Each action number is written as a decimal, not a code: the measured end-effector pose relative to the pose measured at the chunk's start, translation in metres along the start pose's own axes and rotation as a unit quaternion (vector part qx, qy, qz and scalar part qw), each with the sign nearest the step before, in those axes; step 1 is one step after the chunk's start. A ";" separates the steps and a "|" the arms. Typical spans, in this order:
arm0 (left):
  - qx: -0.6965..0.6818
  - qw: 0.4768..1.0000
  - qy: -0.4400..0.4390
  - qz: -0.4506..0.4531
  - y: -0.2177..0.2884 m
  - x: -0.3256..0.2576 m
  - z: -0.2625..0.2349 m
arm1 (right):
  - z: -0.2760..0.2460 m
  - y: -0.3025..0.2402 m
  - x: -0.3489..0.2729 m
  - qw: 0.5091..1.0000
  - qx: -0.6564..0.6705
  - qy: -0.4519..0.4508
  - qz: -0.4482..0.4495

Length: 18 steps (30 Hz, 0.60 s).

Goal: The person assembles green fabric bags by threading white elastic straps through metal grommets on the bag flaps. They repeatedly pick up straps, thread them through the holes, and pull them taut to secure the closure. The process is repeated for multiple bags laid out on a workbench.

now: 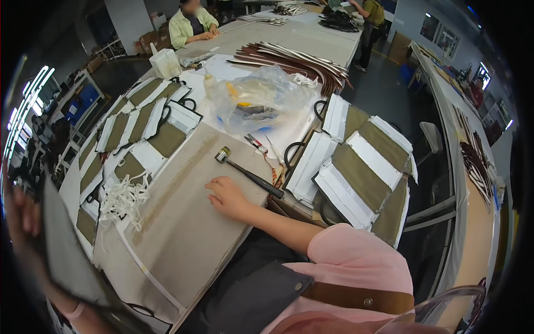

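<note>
Workshop tabletop (183,234), grey board covering. Right hand (227,197) rests flat on it, fingers loosely spread, holding nothing; hammer (247,172) lies just beyond, brass head to the left. Left hand (22,214) at the far left edge, blurred, grips a dark sheet (67,261). White strips (123,197) heaped left; olive-and-white panels (361,167) stacked right; crumpled clear bag (261,97) behind; white box (164,62) farther back.
</note>
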State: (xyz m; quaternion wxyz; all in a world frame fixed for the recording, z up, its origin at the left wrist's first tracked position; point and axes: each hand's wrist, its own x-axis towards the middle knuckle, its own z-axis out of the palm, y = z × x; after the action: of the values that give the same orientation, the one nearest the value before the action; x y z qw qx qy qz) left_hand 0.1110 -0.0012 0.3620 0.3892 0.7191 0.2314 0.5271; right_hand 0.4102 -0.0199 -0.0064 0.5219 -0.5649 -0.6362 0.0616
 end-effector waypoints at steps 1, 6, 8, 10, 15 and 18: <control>-0.009 0.999 -0.019 0.027 -0.047 0.006 0.066 | -0.012 0.012 -0.013 0.999 0.015 -0.023 0.045; -0.050 0.942 -0.256 -0.212 -0.139 -0.061 0.173 | -0.006 0.056 -0.021 0.838 0.446 -0.037 0.312; 0.195 0.892 -0.371 -0.167 -0.141 -0.087 0.147 | -0.023 0.070 -0.007 0.731 0.554 -0.047 0.396; 0.314 0.882 -0.318 -0.151 -0.157 -0.123 0.119 | -0.036 0.068 -0.001 0.593 0.663 -0.041 0.454; 0.558 0.786 -0.096 -0.247 -0.197 -0.242 0.007 | -0.055 0.074 0.006 0.742 0.518 -0.046 0.423; 0.623 0.699 -0.012 -0.352 -0.207 -0.321 -0.061 | -0.051 0.061 0.025 0.769 0.452 -0.044 0.450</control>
State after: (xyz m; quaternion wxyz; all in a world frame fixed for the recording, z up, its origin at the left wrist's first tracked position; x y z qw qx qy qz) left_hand -0.0383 -0.0981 0.0184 0.0118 0.6696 0.7384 0.0788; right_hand 0.4921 -0.0046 -0.0092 0.6010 -0.4825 -0.2299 0.5942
